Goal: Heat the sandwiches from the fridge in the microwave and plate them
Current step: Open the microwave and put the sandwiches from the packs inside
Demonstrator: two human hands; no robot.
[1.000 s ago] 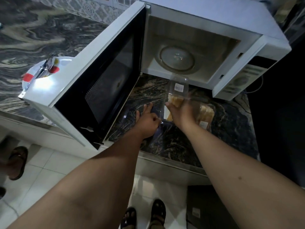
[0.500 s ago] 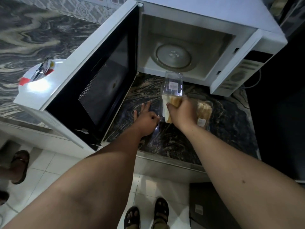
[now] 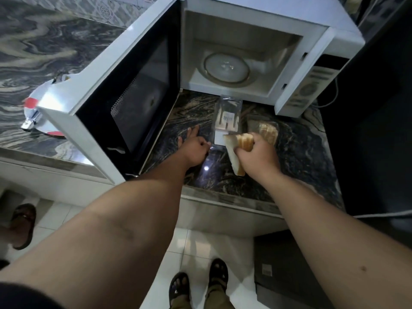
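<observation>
In my right hand [image 3: 256,157], fingers curled round it, is a sandwich [image 3: 237,150], lifted clear of its pack [image 3: 228,118]. My left hand [image 3: 194,148] pins the pack's edge to the counter [image 3: 296,166], forefinger straight. A second sandwich [image 3: 266,130] lies just behind. I'm unpacking; next I must reach into the open microwave [image 3: 249,30] and set this on the turntable [image 3: 226,68].

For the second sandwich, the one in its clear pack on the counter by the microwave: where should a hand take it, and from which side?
Judging from its pose, grip the second sandwich across its broad bread faces, coming from above and the near side. It lies on the counter just beyond the right hand, which already grips the first sandwich that way. Whether its pack is open cannot be told.
</observation>
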